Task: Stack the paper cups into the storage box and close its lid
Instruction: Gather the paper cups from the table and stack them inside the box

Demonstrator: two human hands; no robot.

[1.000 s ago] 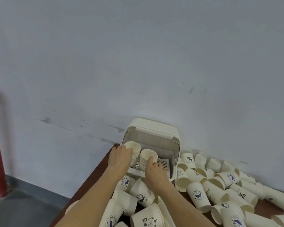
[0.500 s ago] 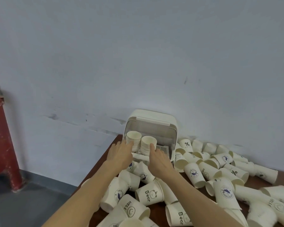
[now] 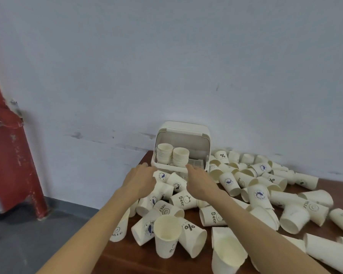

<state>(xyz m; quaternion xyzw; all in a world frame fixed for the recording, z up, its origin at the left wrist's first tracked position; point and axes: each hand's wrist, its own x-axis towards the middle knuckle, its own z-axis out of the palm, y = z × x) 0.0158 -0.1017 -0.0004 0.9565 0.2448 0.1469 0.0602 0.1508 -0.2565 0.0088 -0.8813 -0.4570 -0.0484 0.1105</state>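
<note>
A cream storage box [image 3: 203, 139] stands against the wall at the table's far left corner, its lid swung up and open. Inside it stand two stacks of paper cups, a left stack [image 3: 164, 154] and a right stack [image 3: 180, 156]. My left hand [image 3: 142, 179] hovers just in front of the box's left front corner, fingers apart, holding nothing. My right hand [image 3: 199, 179] is at the box's front rim, fingers stretched forward and empty. Several loose printed paper cups [image 3: 183, 199] lie between and below my hands.
Many more cups [image 3: 258, 193] lie scattered over the brown table [image 3: 139, 258] to the right and front, some upright [image 3: 166, 237]. The table's left edge drops to a grey floor. A red metal post [image 3: 12, 155] stands at the far left by the wall.
Both hands have drawn back from the two cup stacks inside the box to its front rim. The view has tilted down, showing more of the table and loose cups.
</note>
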